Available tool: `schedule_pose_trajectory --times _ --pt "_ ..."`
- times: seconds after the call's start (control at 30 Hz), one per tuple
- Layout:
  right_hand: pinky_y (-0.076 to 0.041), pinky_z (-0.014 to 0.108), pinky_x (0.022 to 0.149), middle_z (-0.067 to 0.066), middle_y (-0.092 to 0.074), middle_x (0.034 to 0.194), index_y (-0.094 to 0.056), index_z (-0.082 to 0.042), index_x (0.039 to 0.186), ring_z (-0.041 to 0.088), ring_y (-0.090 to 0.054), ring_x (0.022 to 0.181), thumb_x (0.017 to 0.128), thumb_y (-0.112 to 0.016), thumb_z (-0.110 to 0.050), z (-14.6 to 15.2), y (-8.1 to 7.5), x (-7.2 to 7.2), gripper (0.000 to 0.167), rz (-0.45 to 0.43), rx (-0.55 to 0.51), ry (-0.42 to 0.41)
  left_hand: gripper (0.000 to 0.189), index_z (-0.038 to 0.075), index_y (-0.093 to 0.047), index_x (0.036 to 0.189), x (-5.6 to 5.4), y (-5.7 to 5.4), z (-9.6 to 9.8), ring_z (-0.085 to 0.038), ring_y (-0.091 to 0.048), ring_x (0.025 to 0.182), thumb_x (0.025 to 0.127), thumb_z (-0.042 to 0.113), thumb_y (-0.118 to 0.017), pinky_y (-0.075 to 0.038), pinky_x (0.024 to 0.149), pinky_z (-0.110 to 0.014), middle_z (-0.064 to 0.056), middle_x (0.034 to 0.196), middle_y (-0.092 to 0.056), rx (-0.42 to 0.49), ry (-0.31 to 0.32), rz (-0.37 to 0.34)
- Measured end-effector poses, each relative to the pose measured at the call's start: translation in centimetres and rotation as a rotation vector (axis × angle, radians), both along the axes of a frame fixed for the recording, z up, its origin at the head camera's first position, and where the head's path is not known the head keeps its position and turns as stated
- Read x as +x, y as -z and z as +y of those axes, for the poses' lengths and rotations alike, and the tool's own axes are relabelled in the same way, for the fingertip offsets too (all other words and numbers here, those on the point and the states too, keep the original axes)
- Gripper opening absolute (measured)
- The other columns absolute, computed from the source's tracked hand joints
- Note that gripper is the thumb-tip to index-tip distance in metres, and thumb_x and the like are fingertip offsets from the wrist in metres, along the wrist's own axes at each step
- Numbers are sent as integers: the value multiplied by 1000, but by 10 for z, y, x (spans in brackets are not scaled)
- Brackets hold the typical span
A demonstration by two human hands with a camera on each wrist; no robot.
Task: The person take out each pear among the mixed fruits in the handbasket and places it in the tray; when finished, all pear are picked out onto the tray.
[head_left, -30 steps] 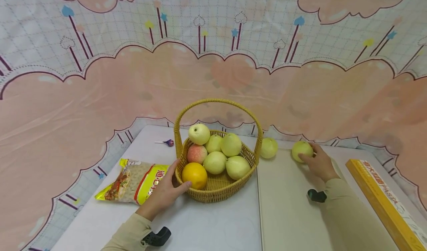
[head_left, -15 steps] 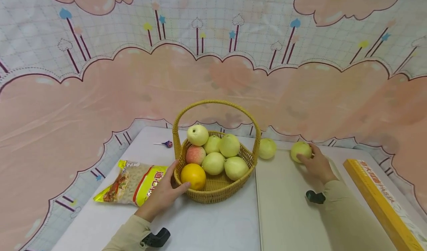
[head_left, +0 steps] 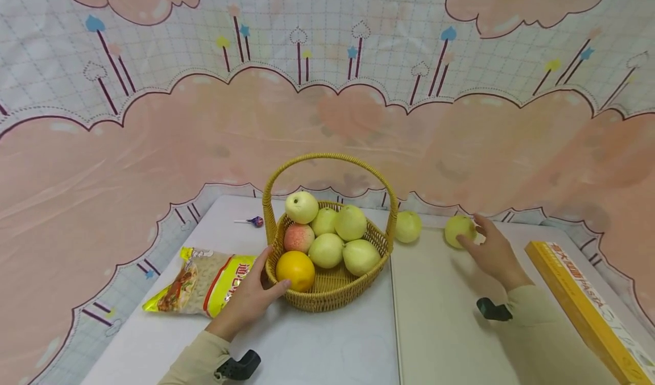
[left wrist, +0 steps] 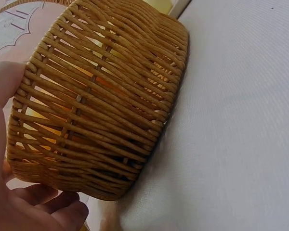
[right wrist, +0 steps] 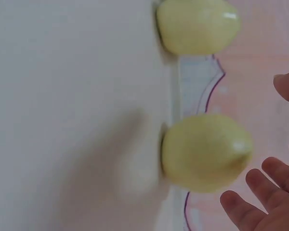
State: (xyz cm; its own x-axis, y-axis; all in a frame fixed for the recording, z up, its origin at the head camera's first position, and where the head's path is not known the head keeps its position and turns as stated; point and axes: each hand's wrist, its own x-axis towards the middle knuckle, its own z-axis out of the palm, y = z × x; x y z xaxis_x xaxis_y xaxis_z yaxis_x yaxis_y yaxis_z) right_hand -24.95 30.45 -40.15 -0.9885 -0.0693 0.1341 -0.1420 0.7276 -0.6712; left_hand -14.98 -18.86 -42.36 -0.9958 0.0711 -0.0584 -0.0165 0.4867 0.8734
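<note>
A wicker basket (head_left: 327,301) stands mid-table, its arched handle upright. In it lie several pale green pears (head_left: 327,251), a pink peach (head_left: 299,237) and an orange (head_left: 295,271). At the basket's left side my left hand (head_left: 251,299) grips the rim, thumb near the orange. The left wrist view shows fingers (left wrist: 70,211) against the woven wall (left wrist: 96,106). To the right, my right hand (head_left: 493,254) is spread beside a pear (head_left: 459,231). In the right wrist view a gap shows between the fingers (right wrist: 241,211) and that pear (right wrist: 204,153).
Another pear (head_left: 407,227) stands between the basket and the right-hand pear. A pale board (head_left: 445,317) lies under my right arm. A yellow pasta box (head_left: 583,311) lies far right. Left of the basket are a food packet (head_left: 204,282) and a lollipop (head_left: 256,221).
My right hand had its fingers round the right-hand pear; it has let go and drawn slightly right, fingers spreading. The pear stays in place. My left hand keeps hold of the basket.
</note>
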Motion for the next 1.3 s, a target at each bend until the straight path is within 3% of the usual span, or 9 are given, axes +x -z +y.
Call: schedule_pose_trajectory --times 0.23,0.4,0.6,0.87,1.07,1.3 --pt "-35 67 105 33 -32 153 -27 8 152 53 -34 136 101 -61 -32 -18 -11 22 74 96 15 -19 97 12 -9 161 -1 0 -1 -38 -13 150 93 45 -70 -9 119 -56 -19 165 -12 -2 6 -2" --pt "-36 71 101 31 -38 150 -37 1 150 55 -38 132 98 -66 -33 -38 -20 38 69 143 54 -51 98 13 -9 161 -1 0 -2 -37 -13 150 92 45 -70 -10 119 -55 -18 165 -11 4 2 -16" --pt "-42 69 97 28 -43 149 -41 -3 150 54 -48 124 94 -72 -26 -65 -30 58 68 223 42 -154 98 11 -8 161 -1 -1 -3 -37 -12 150 93 44 -70 -9 119 -55 -18 165 -11 10 11 -7" --pt "-50 58 95 17 -56 141 -53 -2 141 39 -55 124 84 -81 -12 -97 -30 77 65 381 4 -330 97 12 -9 161 -2 -1 -1 -38 -13 150 93 45 -69 -10 119 -55 -18 165 -11 -2 9 -13" --pt "-50 54 95 13 -62 134 -58 1 135 33 -58 122 82 -82 -10 -123 -27 80 59 445 2 -458 99 14 -8 162 -3 -1 -2 -36 -13 150 92 47 -69 -9 119 -55 -16 166 -11 3 11 -23" --pt "-48 52 101 15 -61 135 -57 1 136 33 -56 125 84 -81 -13 -149 -28 70 59 419 1 -527 99 12 -8 161 -2 0 -1 -38 -12 150 92 47 -69 -9 119 -56 -18 165 -11 8 6 -25"
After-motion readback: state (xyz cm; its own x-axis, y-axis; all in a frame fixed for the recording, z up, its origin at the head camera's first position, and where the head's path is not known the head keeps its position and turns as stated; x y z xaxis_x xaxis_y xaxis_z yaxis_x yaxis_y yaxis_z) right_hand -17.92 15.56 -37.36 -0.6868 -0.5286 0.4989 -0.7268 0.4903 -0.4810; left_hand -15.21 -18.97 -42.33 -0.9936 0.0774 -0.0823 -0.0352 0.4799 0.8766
